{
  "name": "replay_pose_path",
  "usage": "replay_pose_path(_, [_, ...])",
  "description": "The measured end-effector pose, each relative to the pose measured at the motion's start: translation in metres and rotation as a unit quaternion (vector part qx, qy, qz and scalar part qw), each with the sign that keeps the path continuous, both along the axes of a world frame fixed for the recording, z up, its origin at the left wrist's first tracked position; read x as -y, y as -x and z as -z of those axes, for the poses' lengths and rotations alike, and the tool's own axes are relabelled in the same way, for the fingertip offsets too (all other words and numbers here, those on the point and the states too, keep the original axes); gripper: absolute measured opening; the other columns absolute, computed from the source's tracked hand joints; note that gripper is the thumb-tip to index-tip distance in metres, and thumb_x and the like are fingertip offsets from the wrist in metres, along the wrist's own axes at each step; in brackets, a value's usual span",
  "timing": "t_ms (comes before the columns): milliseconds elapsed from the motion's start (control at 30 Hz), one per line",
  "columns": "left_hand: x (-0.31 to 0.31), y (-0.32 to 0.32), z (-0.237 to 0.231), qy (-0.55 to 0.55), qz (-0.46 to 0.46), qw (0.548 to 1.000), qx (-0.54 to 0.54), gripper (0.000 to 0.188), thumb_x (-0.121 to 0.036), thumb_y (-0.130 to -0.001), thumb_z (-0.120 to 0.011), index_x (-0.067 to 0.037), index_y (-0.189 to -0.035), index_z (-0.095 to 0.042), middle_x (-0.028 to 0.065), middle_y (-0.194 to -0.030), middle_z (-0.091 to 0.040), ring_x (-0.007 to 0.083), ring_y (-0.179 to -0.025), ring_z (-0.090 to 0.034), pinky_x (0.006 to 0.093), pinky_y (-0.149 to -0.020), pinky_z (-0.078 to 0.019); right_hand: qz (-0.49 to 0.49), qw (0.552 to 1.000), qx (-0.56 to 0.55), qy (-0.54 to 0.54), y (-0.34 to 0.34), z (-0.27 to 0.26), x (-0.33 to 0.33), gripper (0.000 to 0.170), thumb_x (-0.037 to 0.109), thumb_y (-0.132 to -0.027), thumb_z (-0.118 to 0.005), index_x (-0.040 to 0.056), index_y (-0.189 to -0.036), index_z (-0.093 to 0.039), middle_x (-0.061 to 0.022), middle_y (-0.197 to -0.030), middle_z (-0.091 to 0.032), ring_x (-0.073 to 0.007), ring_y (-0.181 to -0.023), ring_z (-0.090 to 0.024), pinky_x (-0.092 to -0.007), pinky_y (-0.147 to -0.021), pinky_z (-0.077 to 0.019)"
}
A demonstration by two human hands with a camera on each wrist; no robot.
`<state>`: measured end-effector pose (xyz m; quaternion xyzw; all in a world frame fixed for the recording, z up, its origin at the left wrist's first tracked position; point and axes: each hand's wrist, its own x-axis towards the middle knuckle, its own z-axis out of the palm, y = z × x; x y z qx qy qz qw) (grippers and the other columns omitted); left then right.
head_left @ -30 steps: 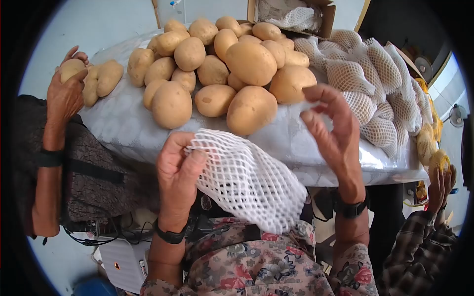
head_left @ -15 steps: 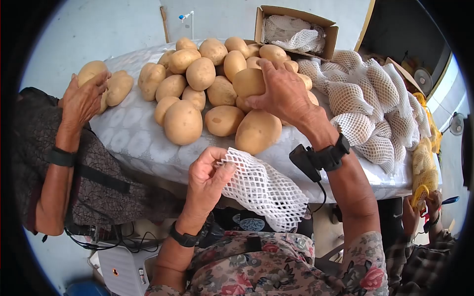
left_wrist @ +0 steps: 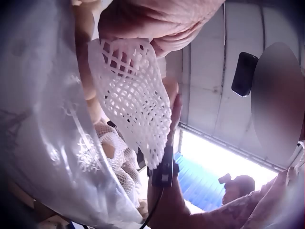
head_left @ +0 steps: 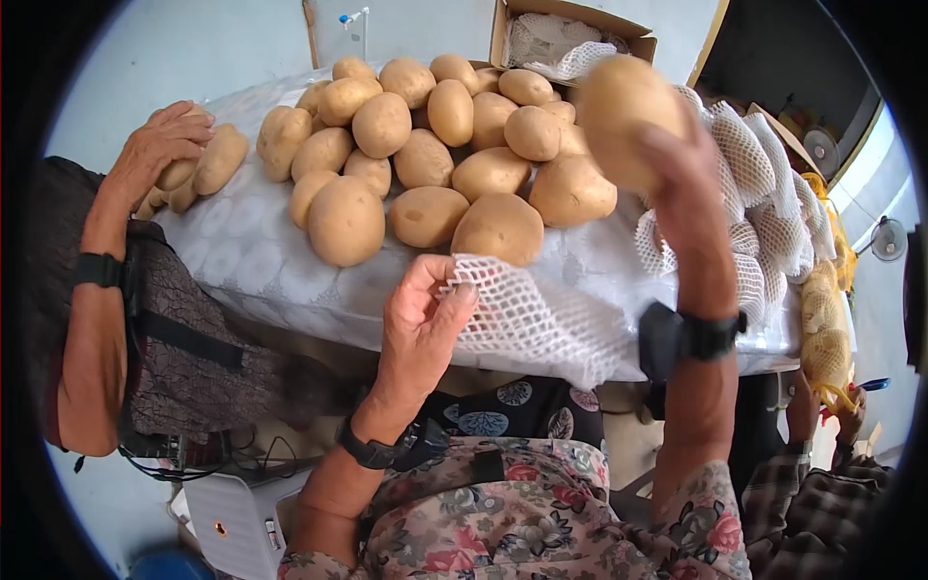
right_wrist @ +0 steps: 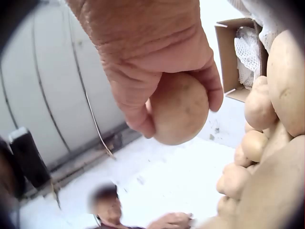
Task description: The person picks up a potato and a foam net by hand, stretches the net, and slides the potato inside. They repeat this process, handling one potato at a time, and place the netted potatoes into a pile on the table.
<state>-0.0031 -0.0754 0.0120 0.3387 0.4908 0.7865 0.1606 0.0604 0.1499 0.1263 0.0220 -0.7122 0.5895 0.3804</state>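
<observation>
The potato is held up by the person's right hand, over the far right part of the table. The right grip is spread to the potato's width. The head view blurs this potato and hides much of the hold; the right wrist view shows the thumb and fingers on opposite sides of it, its lower end bare, and a gap between it and the loose potatoes.

The left hand has its grip nearly closed, thumb and fingers pinching one end of the white net sleeve. The left wrist view shows the sleeve's mesh up close, hanging from the hand, narrower at its lower end.

The loose potatoes are heaped along the middle of the table, with the netted potatoes to their right. Behind stands a cardboard box; the right wrist view looks into it, onto white netting.

Open room on the table runs as a bare strip between the heap and the front edge. At the left, another person's hand rests on more potatoes; at the right end is a yellow net bag.
</observation>
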Motion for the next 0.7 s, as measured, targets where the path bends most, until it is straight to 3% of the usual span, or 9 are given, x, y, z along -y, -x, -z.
replay_pose_path(33, [-0.005,-0.002,-0.001,-0.028,0.005,1.000,0.002,0.014,-0.008,-0.092,-0.054,0.001,-0.102,-0.051,0.0026,-0.091,-0.061,0.0029,-0.081,-0.054,0.0194,-0.074,-0.0459,-0.057,0.994,-0.046,0.076,-0.023,0.005,-0.009,0.075,0.030,-0.074,-0.067,-0.0059,-0.132,-0.037,-0.0211,-0.118,-0.053,-0.0312,-0.105,-0.057,-0.0382,-0.085,-0.0508])
replay_pose_path(100, [-0.012,-0.007,-0.006,-0.076,0.022,0.997,-0.008,0.016,-0.007,-0.093,-0.054,0.001,-0.106,-0.049,0.0037,-0.099,-0.060,0.0042,-0.088,-0.053,0.0207,-0.080,-0.0444,-0.010,0.988,-0.068,0.138,-0.076,0.025,-0.024,0.081,0.043,-0.078,-0.061,-0.0051,-0.136,-0.030,-0.0238,-0.122,-0.050,-0.0370,-0.108,-0.055,-0.0441,-0.076,-0.0535])
replay_pose_path(233, [-0.041,-0.023,-0.022,-0.112,0.031,0.990,-0.076,0.022,-0.008,-0.093,-0.053,0.002,-0.111,-0.046,0.0073,-0.109,-0.055,0.0091,-0.093,-0.053,0.0241,-0.085,-0.0436,-0.056,0.985,-0.012,0.160,-0.157,0.072,-0.050,0.089,0.054,-0.075,-0.059,0.0005,-0.139,-0.027,-0.0248,-0.128,-0.044,-0.0392,-0.107,-0.053,-0.0451,-0.062,-0.0553])
replay_pose_path(300, [-0.059,-0.026,-0.011,-0.102,0.062,0.989,-0.089,0.024,-0.010,-0.092,-0.054,0.002,-0.112,-0.045,0.0085,-0.112,-0.053,0.0102,-0.092,-0.053,0.0247,-0.084,-0.0441,-0.106,0.985,0.028,0.136,-0.173,0.082,-0.044,0.093,0.053,-0.073,-0.064,0.0044,-0.141,-0.024,-0.0243,-0.128,-0.043,-0.0381,-0.107,-0.052,-0.0446,-0.065,-0.0560])
replay_pose_path(333, [-0.063,-0.028,-0.005,-0.061,0.090,0.991,-0.084,0.027,-0.010,-0.092,-0.053,0.001,-0.115,-0.045,0.0093,-0.115,-0.052,0.0095,-0.093,-0.052,0.0259,-0.083,-0.0455,-0.078,0.981,0.025,0.176,-0.174,0.091,-0.035,0.095,0.046,-0.070,-0.070,0.0069,-0.142,-0.021,-0.0231,-0.126,-0.043,-0.0383,-0.108,-0.051,-0.0471,-0.068,-0.0560])
replay_pose_path(433, [-0.066,-0.042,-0.002,0.087,0.044,0.977,-0.188,0.028,-0.008,-0.091,-0.052,0.001,-0.117,-0.046,0.0099,-0.108,-0.055,0.0093,-0.086,-0.054,0.0256,-0.080,-0.0464,0.021,0.974,0.080,0.210,-0.158,0.087,-0.001,0.093,0.036,-0.054,-0.079,-0.0018,-0.128,-0.038,-0.0154,-0.114,-0.053,-0.0250,-0.099,-0.059,-0.0370,-0.084,-0.0507])
replay_pose_path(467, [-0.060,-0.044,-0.009,0.184,0.065,0.960,-0.201,0.025,-0.005,-0.089,-0.051,0.000,-0.113,-0.049,0.0118,-0.097,-0.060,0.0151,-0.079,-0.060,0.0280,-0.076,-0.0482,0.017,0.973,0.093,0.209,-0.151,0.090,0.002,0.090,0.036,-0.055,-0.078,-0.0019,-0.126,-0.040,-0.0144,-0.112,-0.054,-0.0239,-0.098,-0.059,-0.0362,-0.084,-0.0503])
replay_pose_path(600, [-0.046,-0.040,-0.010,0.186,0.075,0.931,-0.306,0.014,-0.002,-0.086,-0.054,-0.002,-0.099,-0.057,0.0126,-0.088,-0.064,0.0282,-0.076,-0.065,0.0356,-0.067,-0.0504,-0.003,0.966,0.121,0.228,-0.136,0.102,0.003,0.082,0.035,-0.058,-0.078,-0.0018,-0.123,-0.043,-0.0132,-0.109,-0.056,-0.0215,-0.098,-0.059,-0.0343,-0.084,-0.0495])
replay_pose_path(700, [-0.039,-0.031,-0.014,0.120,-0.086,0.872,-0.467,0.018,0.002,-0.080,-0.059,-0.004,-0.097,-0.057,0.0109,-0.087,-0.064,0.0264,-0.075,-0.065,0.0368,-0.066,-0.0510,-0.005,0.963,0.127,0.237,-0.132,0.108,0.004,0.080,0.034,-0.060,-0.077,-0.0018,-0.123,-0.043,-0.0137,-0.109,-0.056,-0.0223,-0.098,-0.059,-0.0353,-0.085,-0.0496])
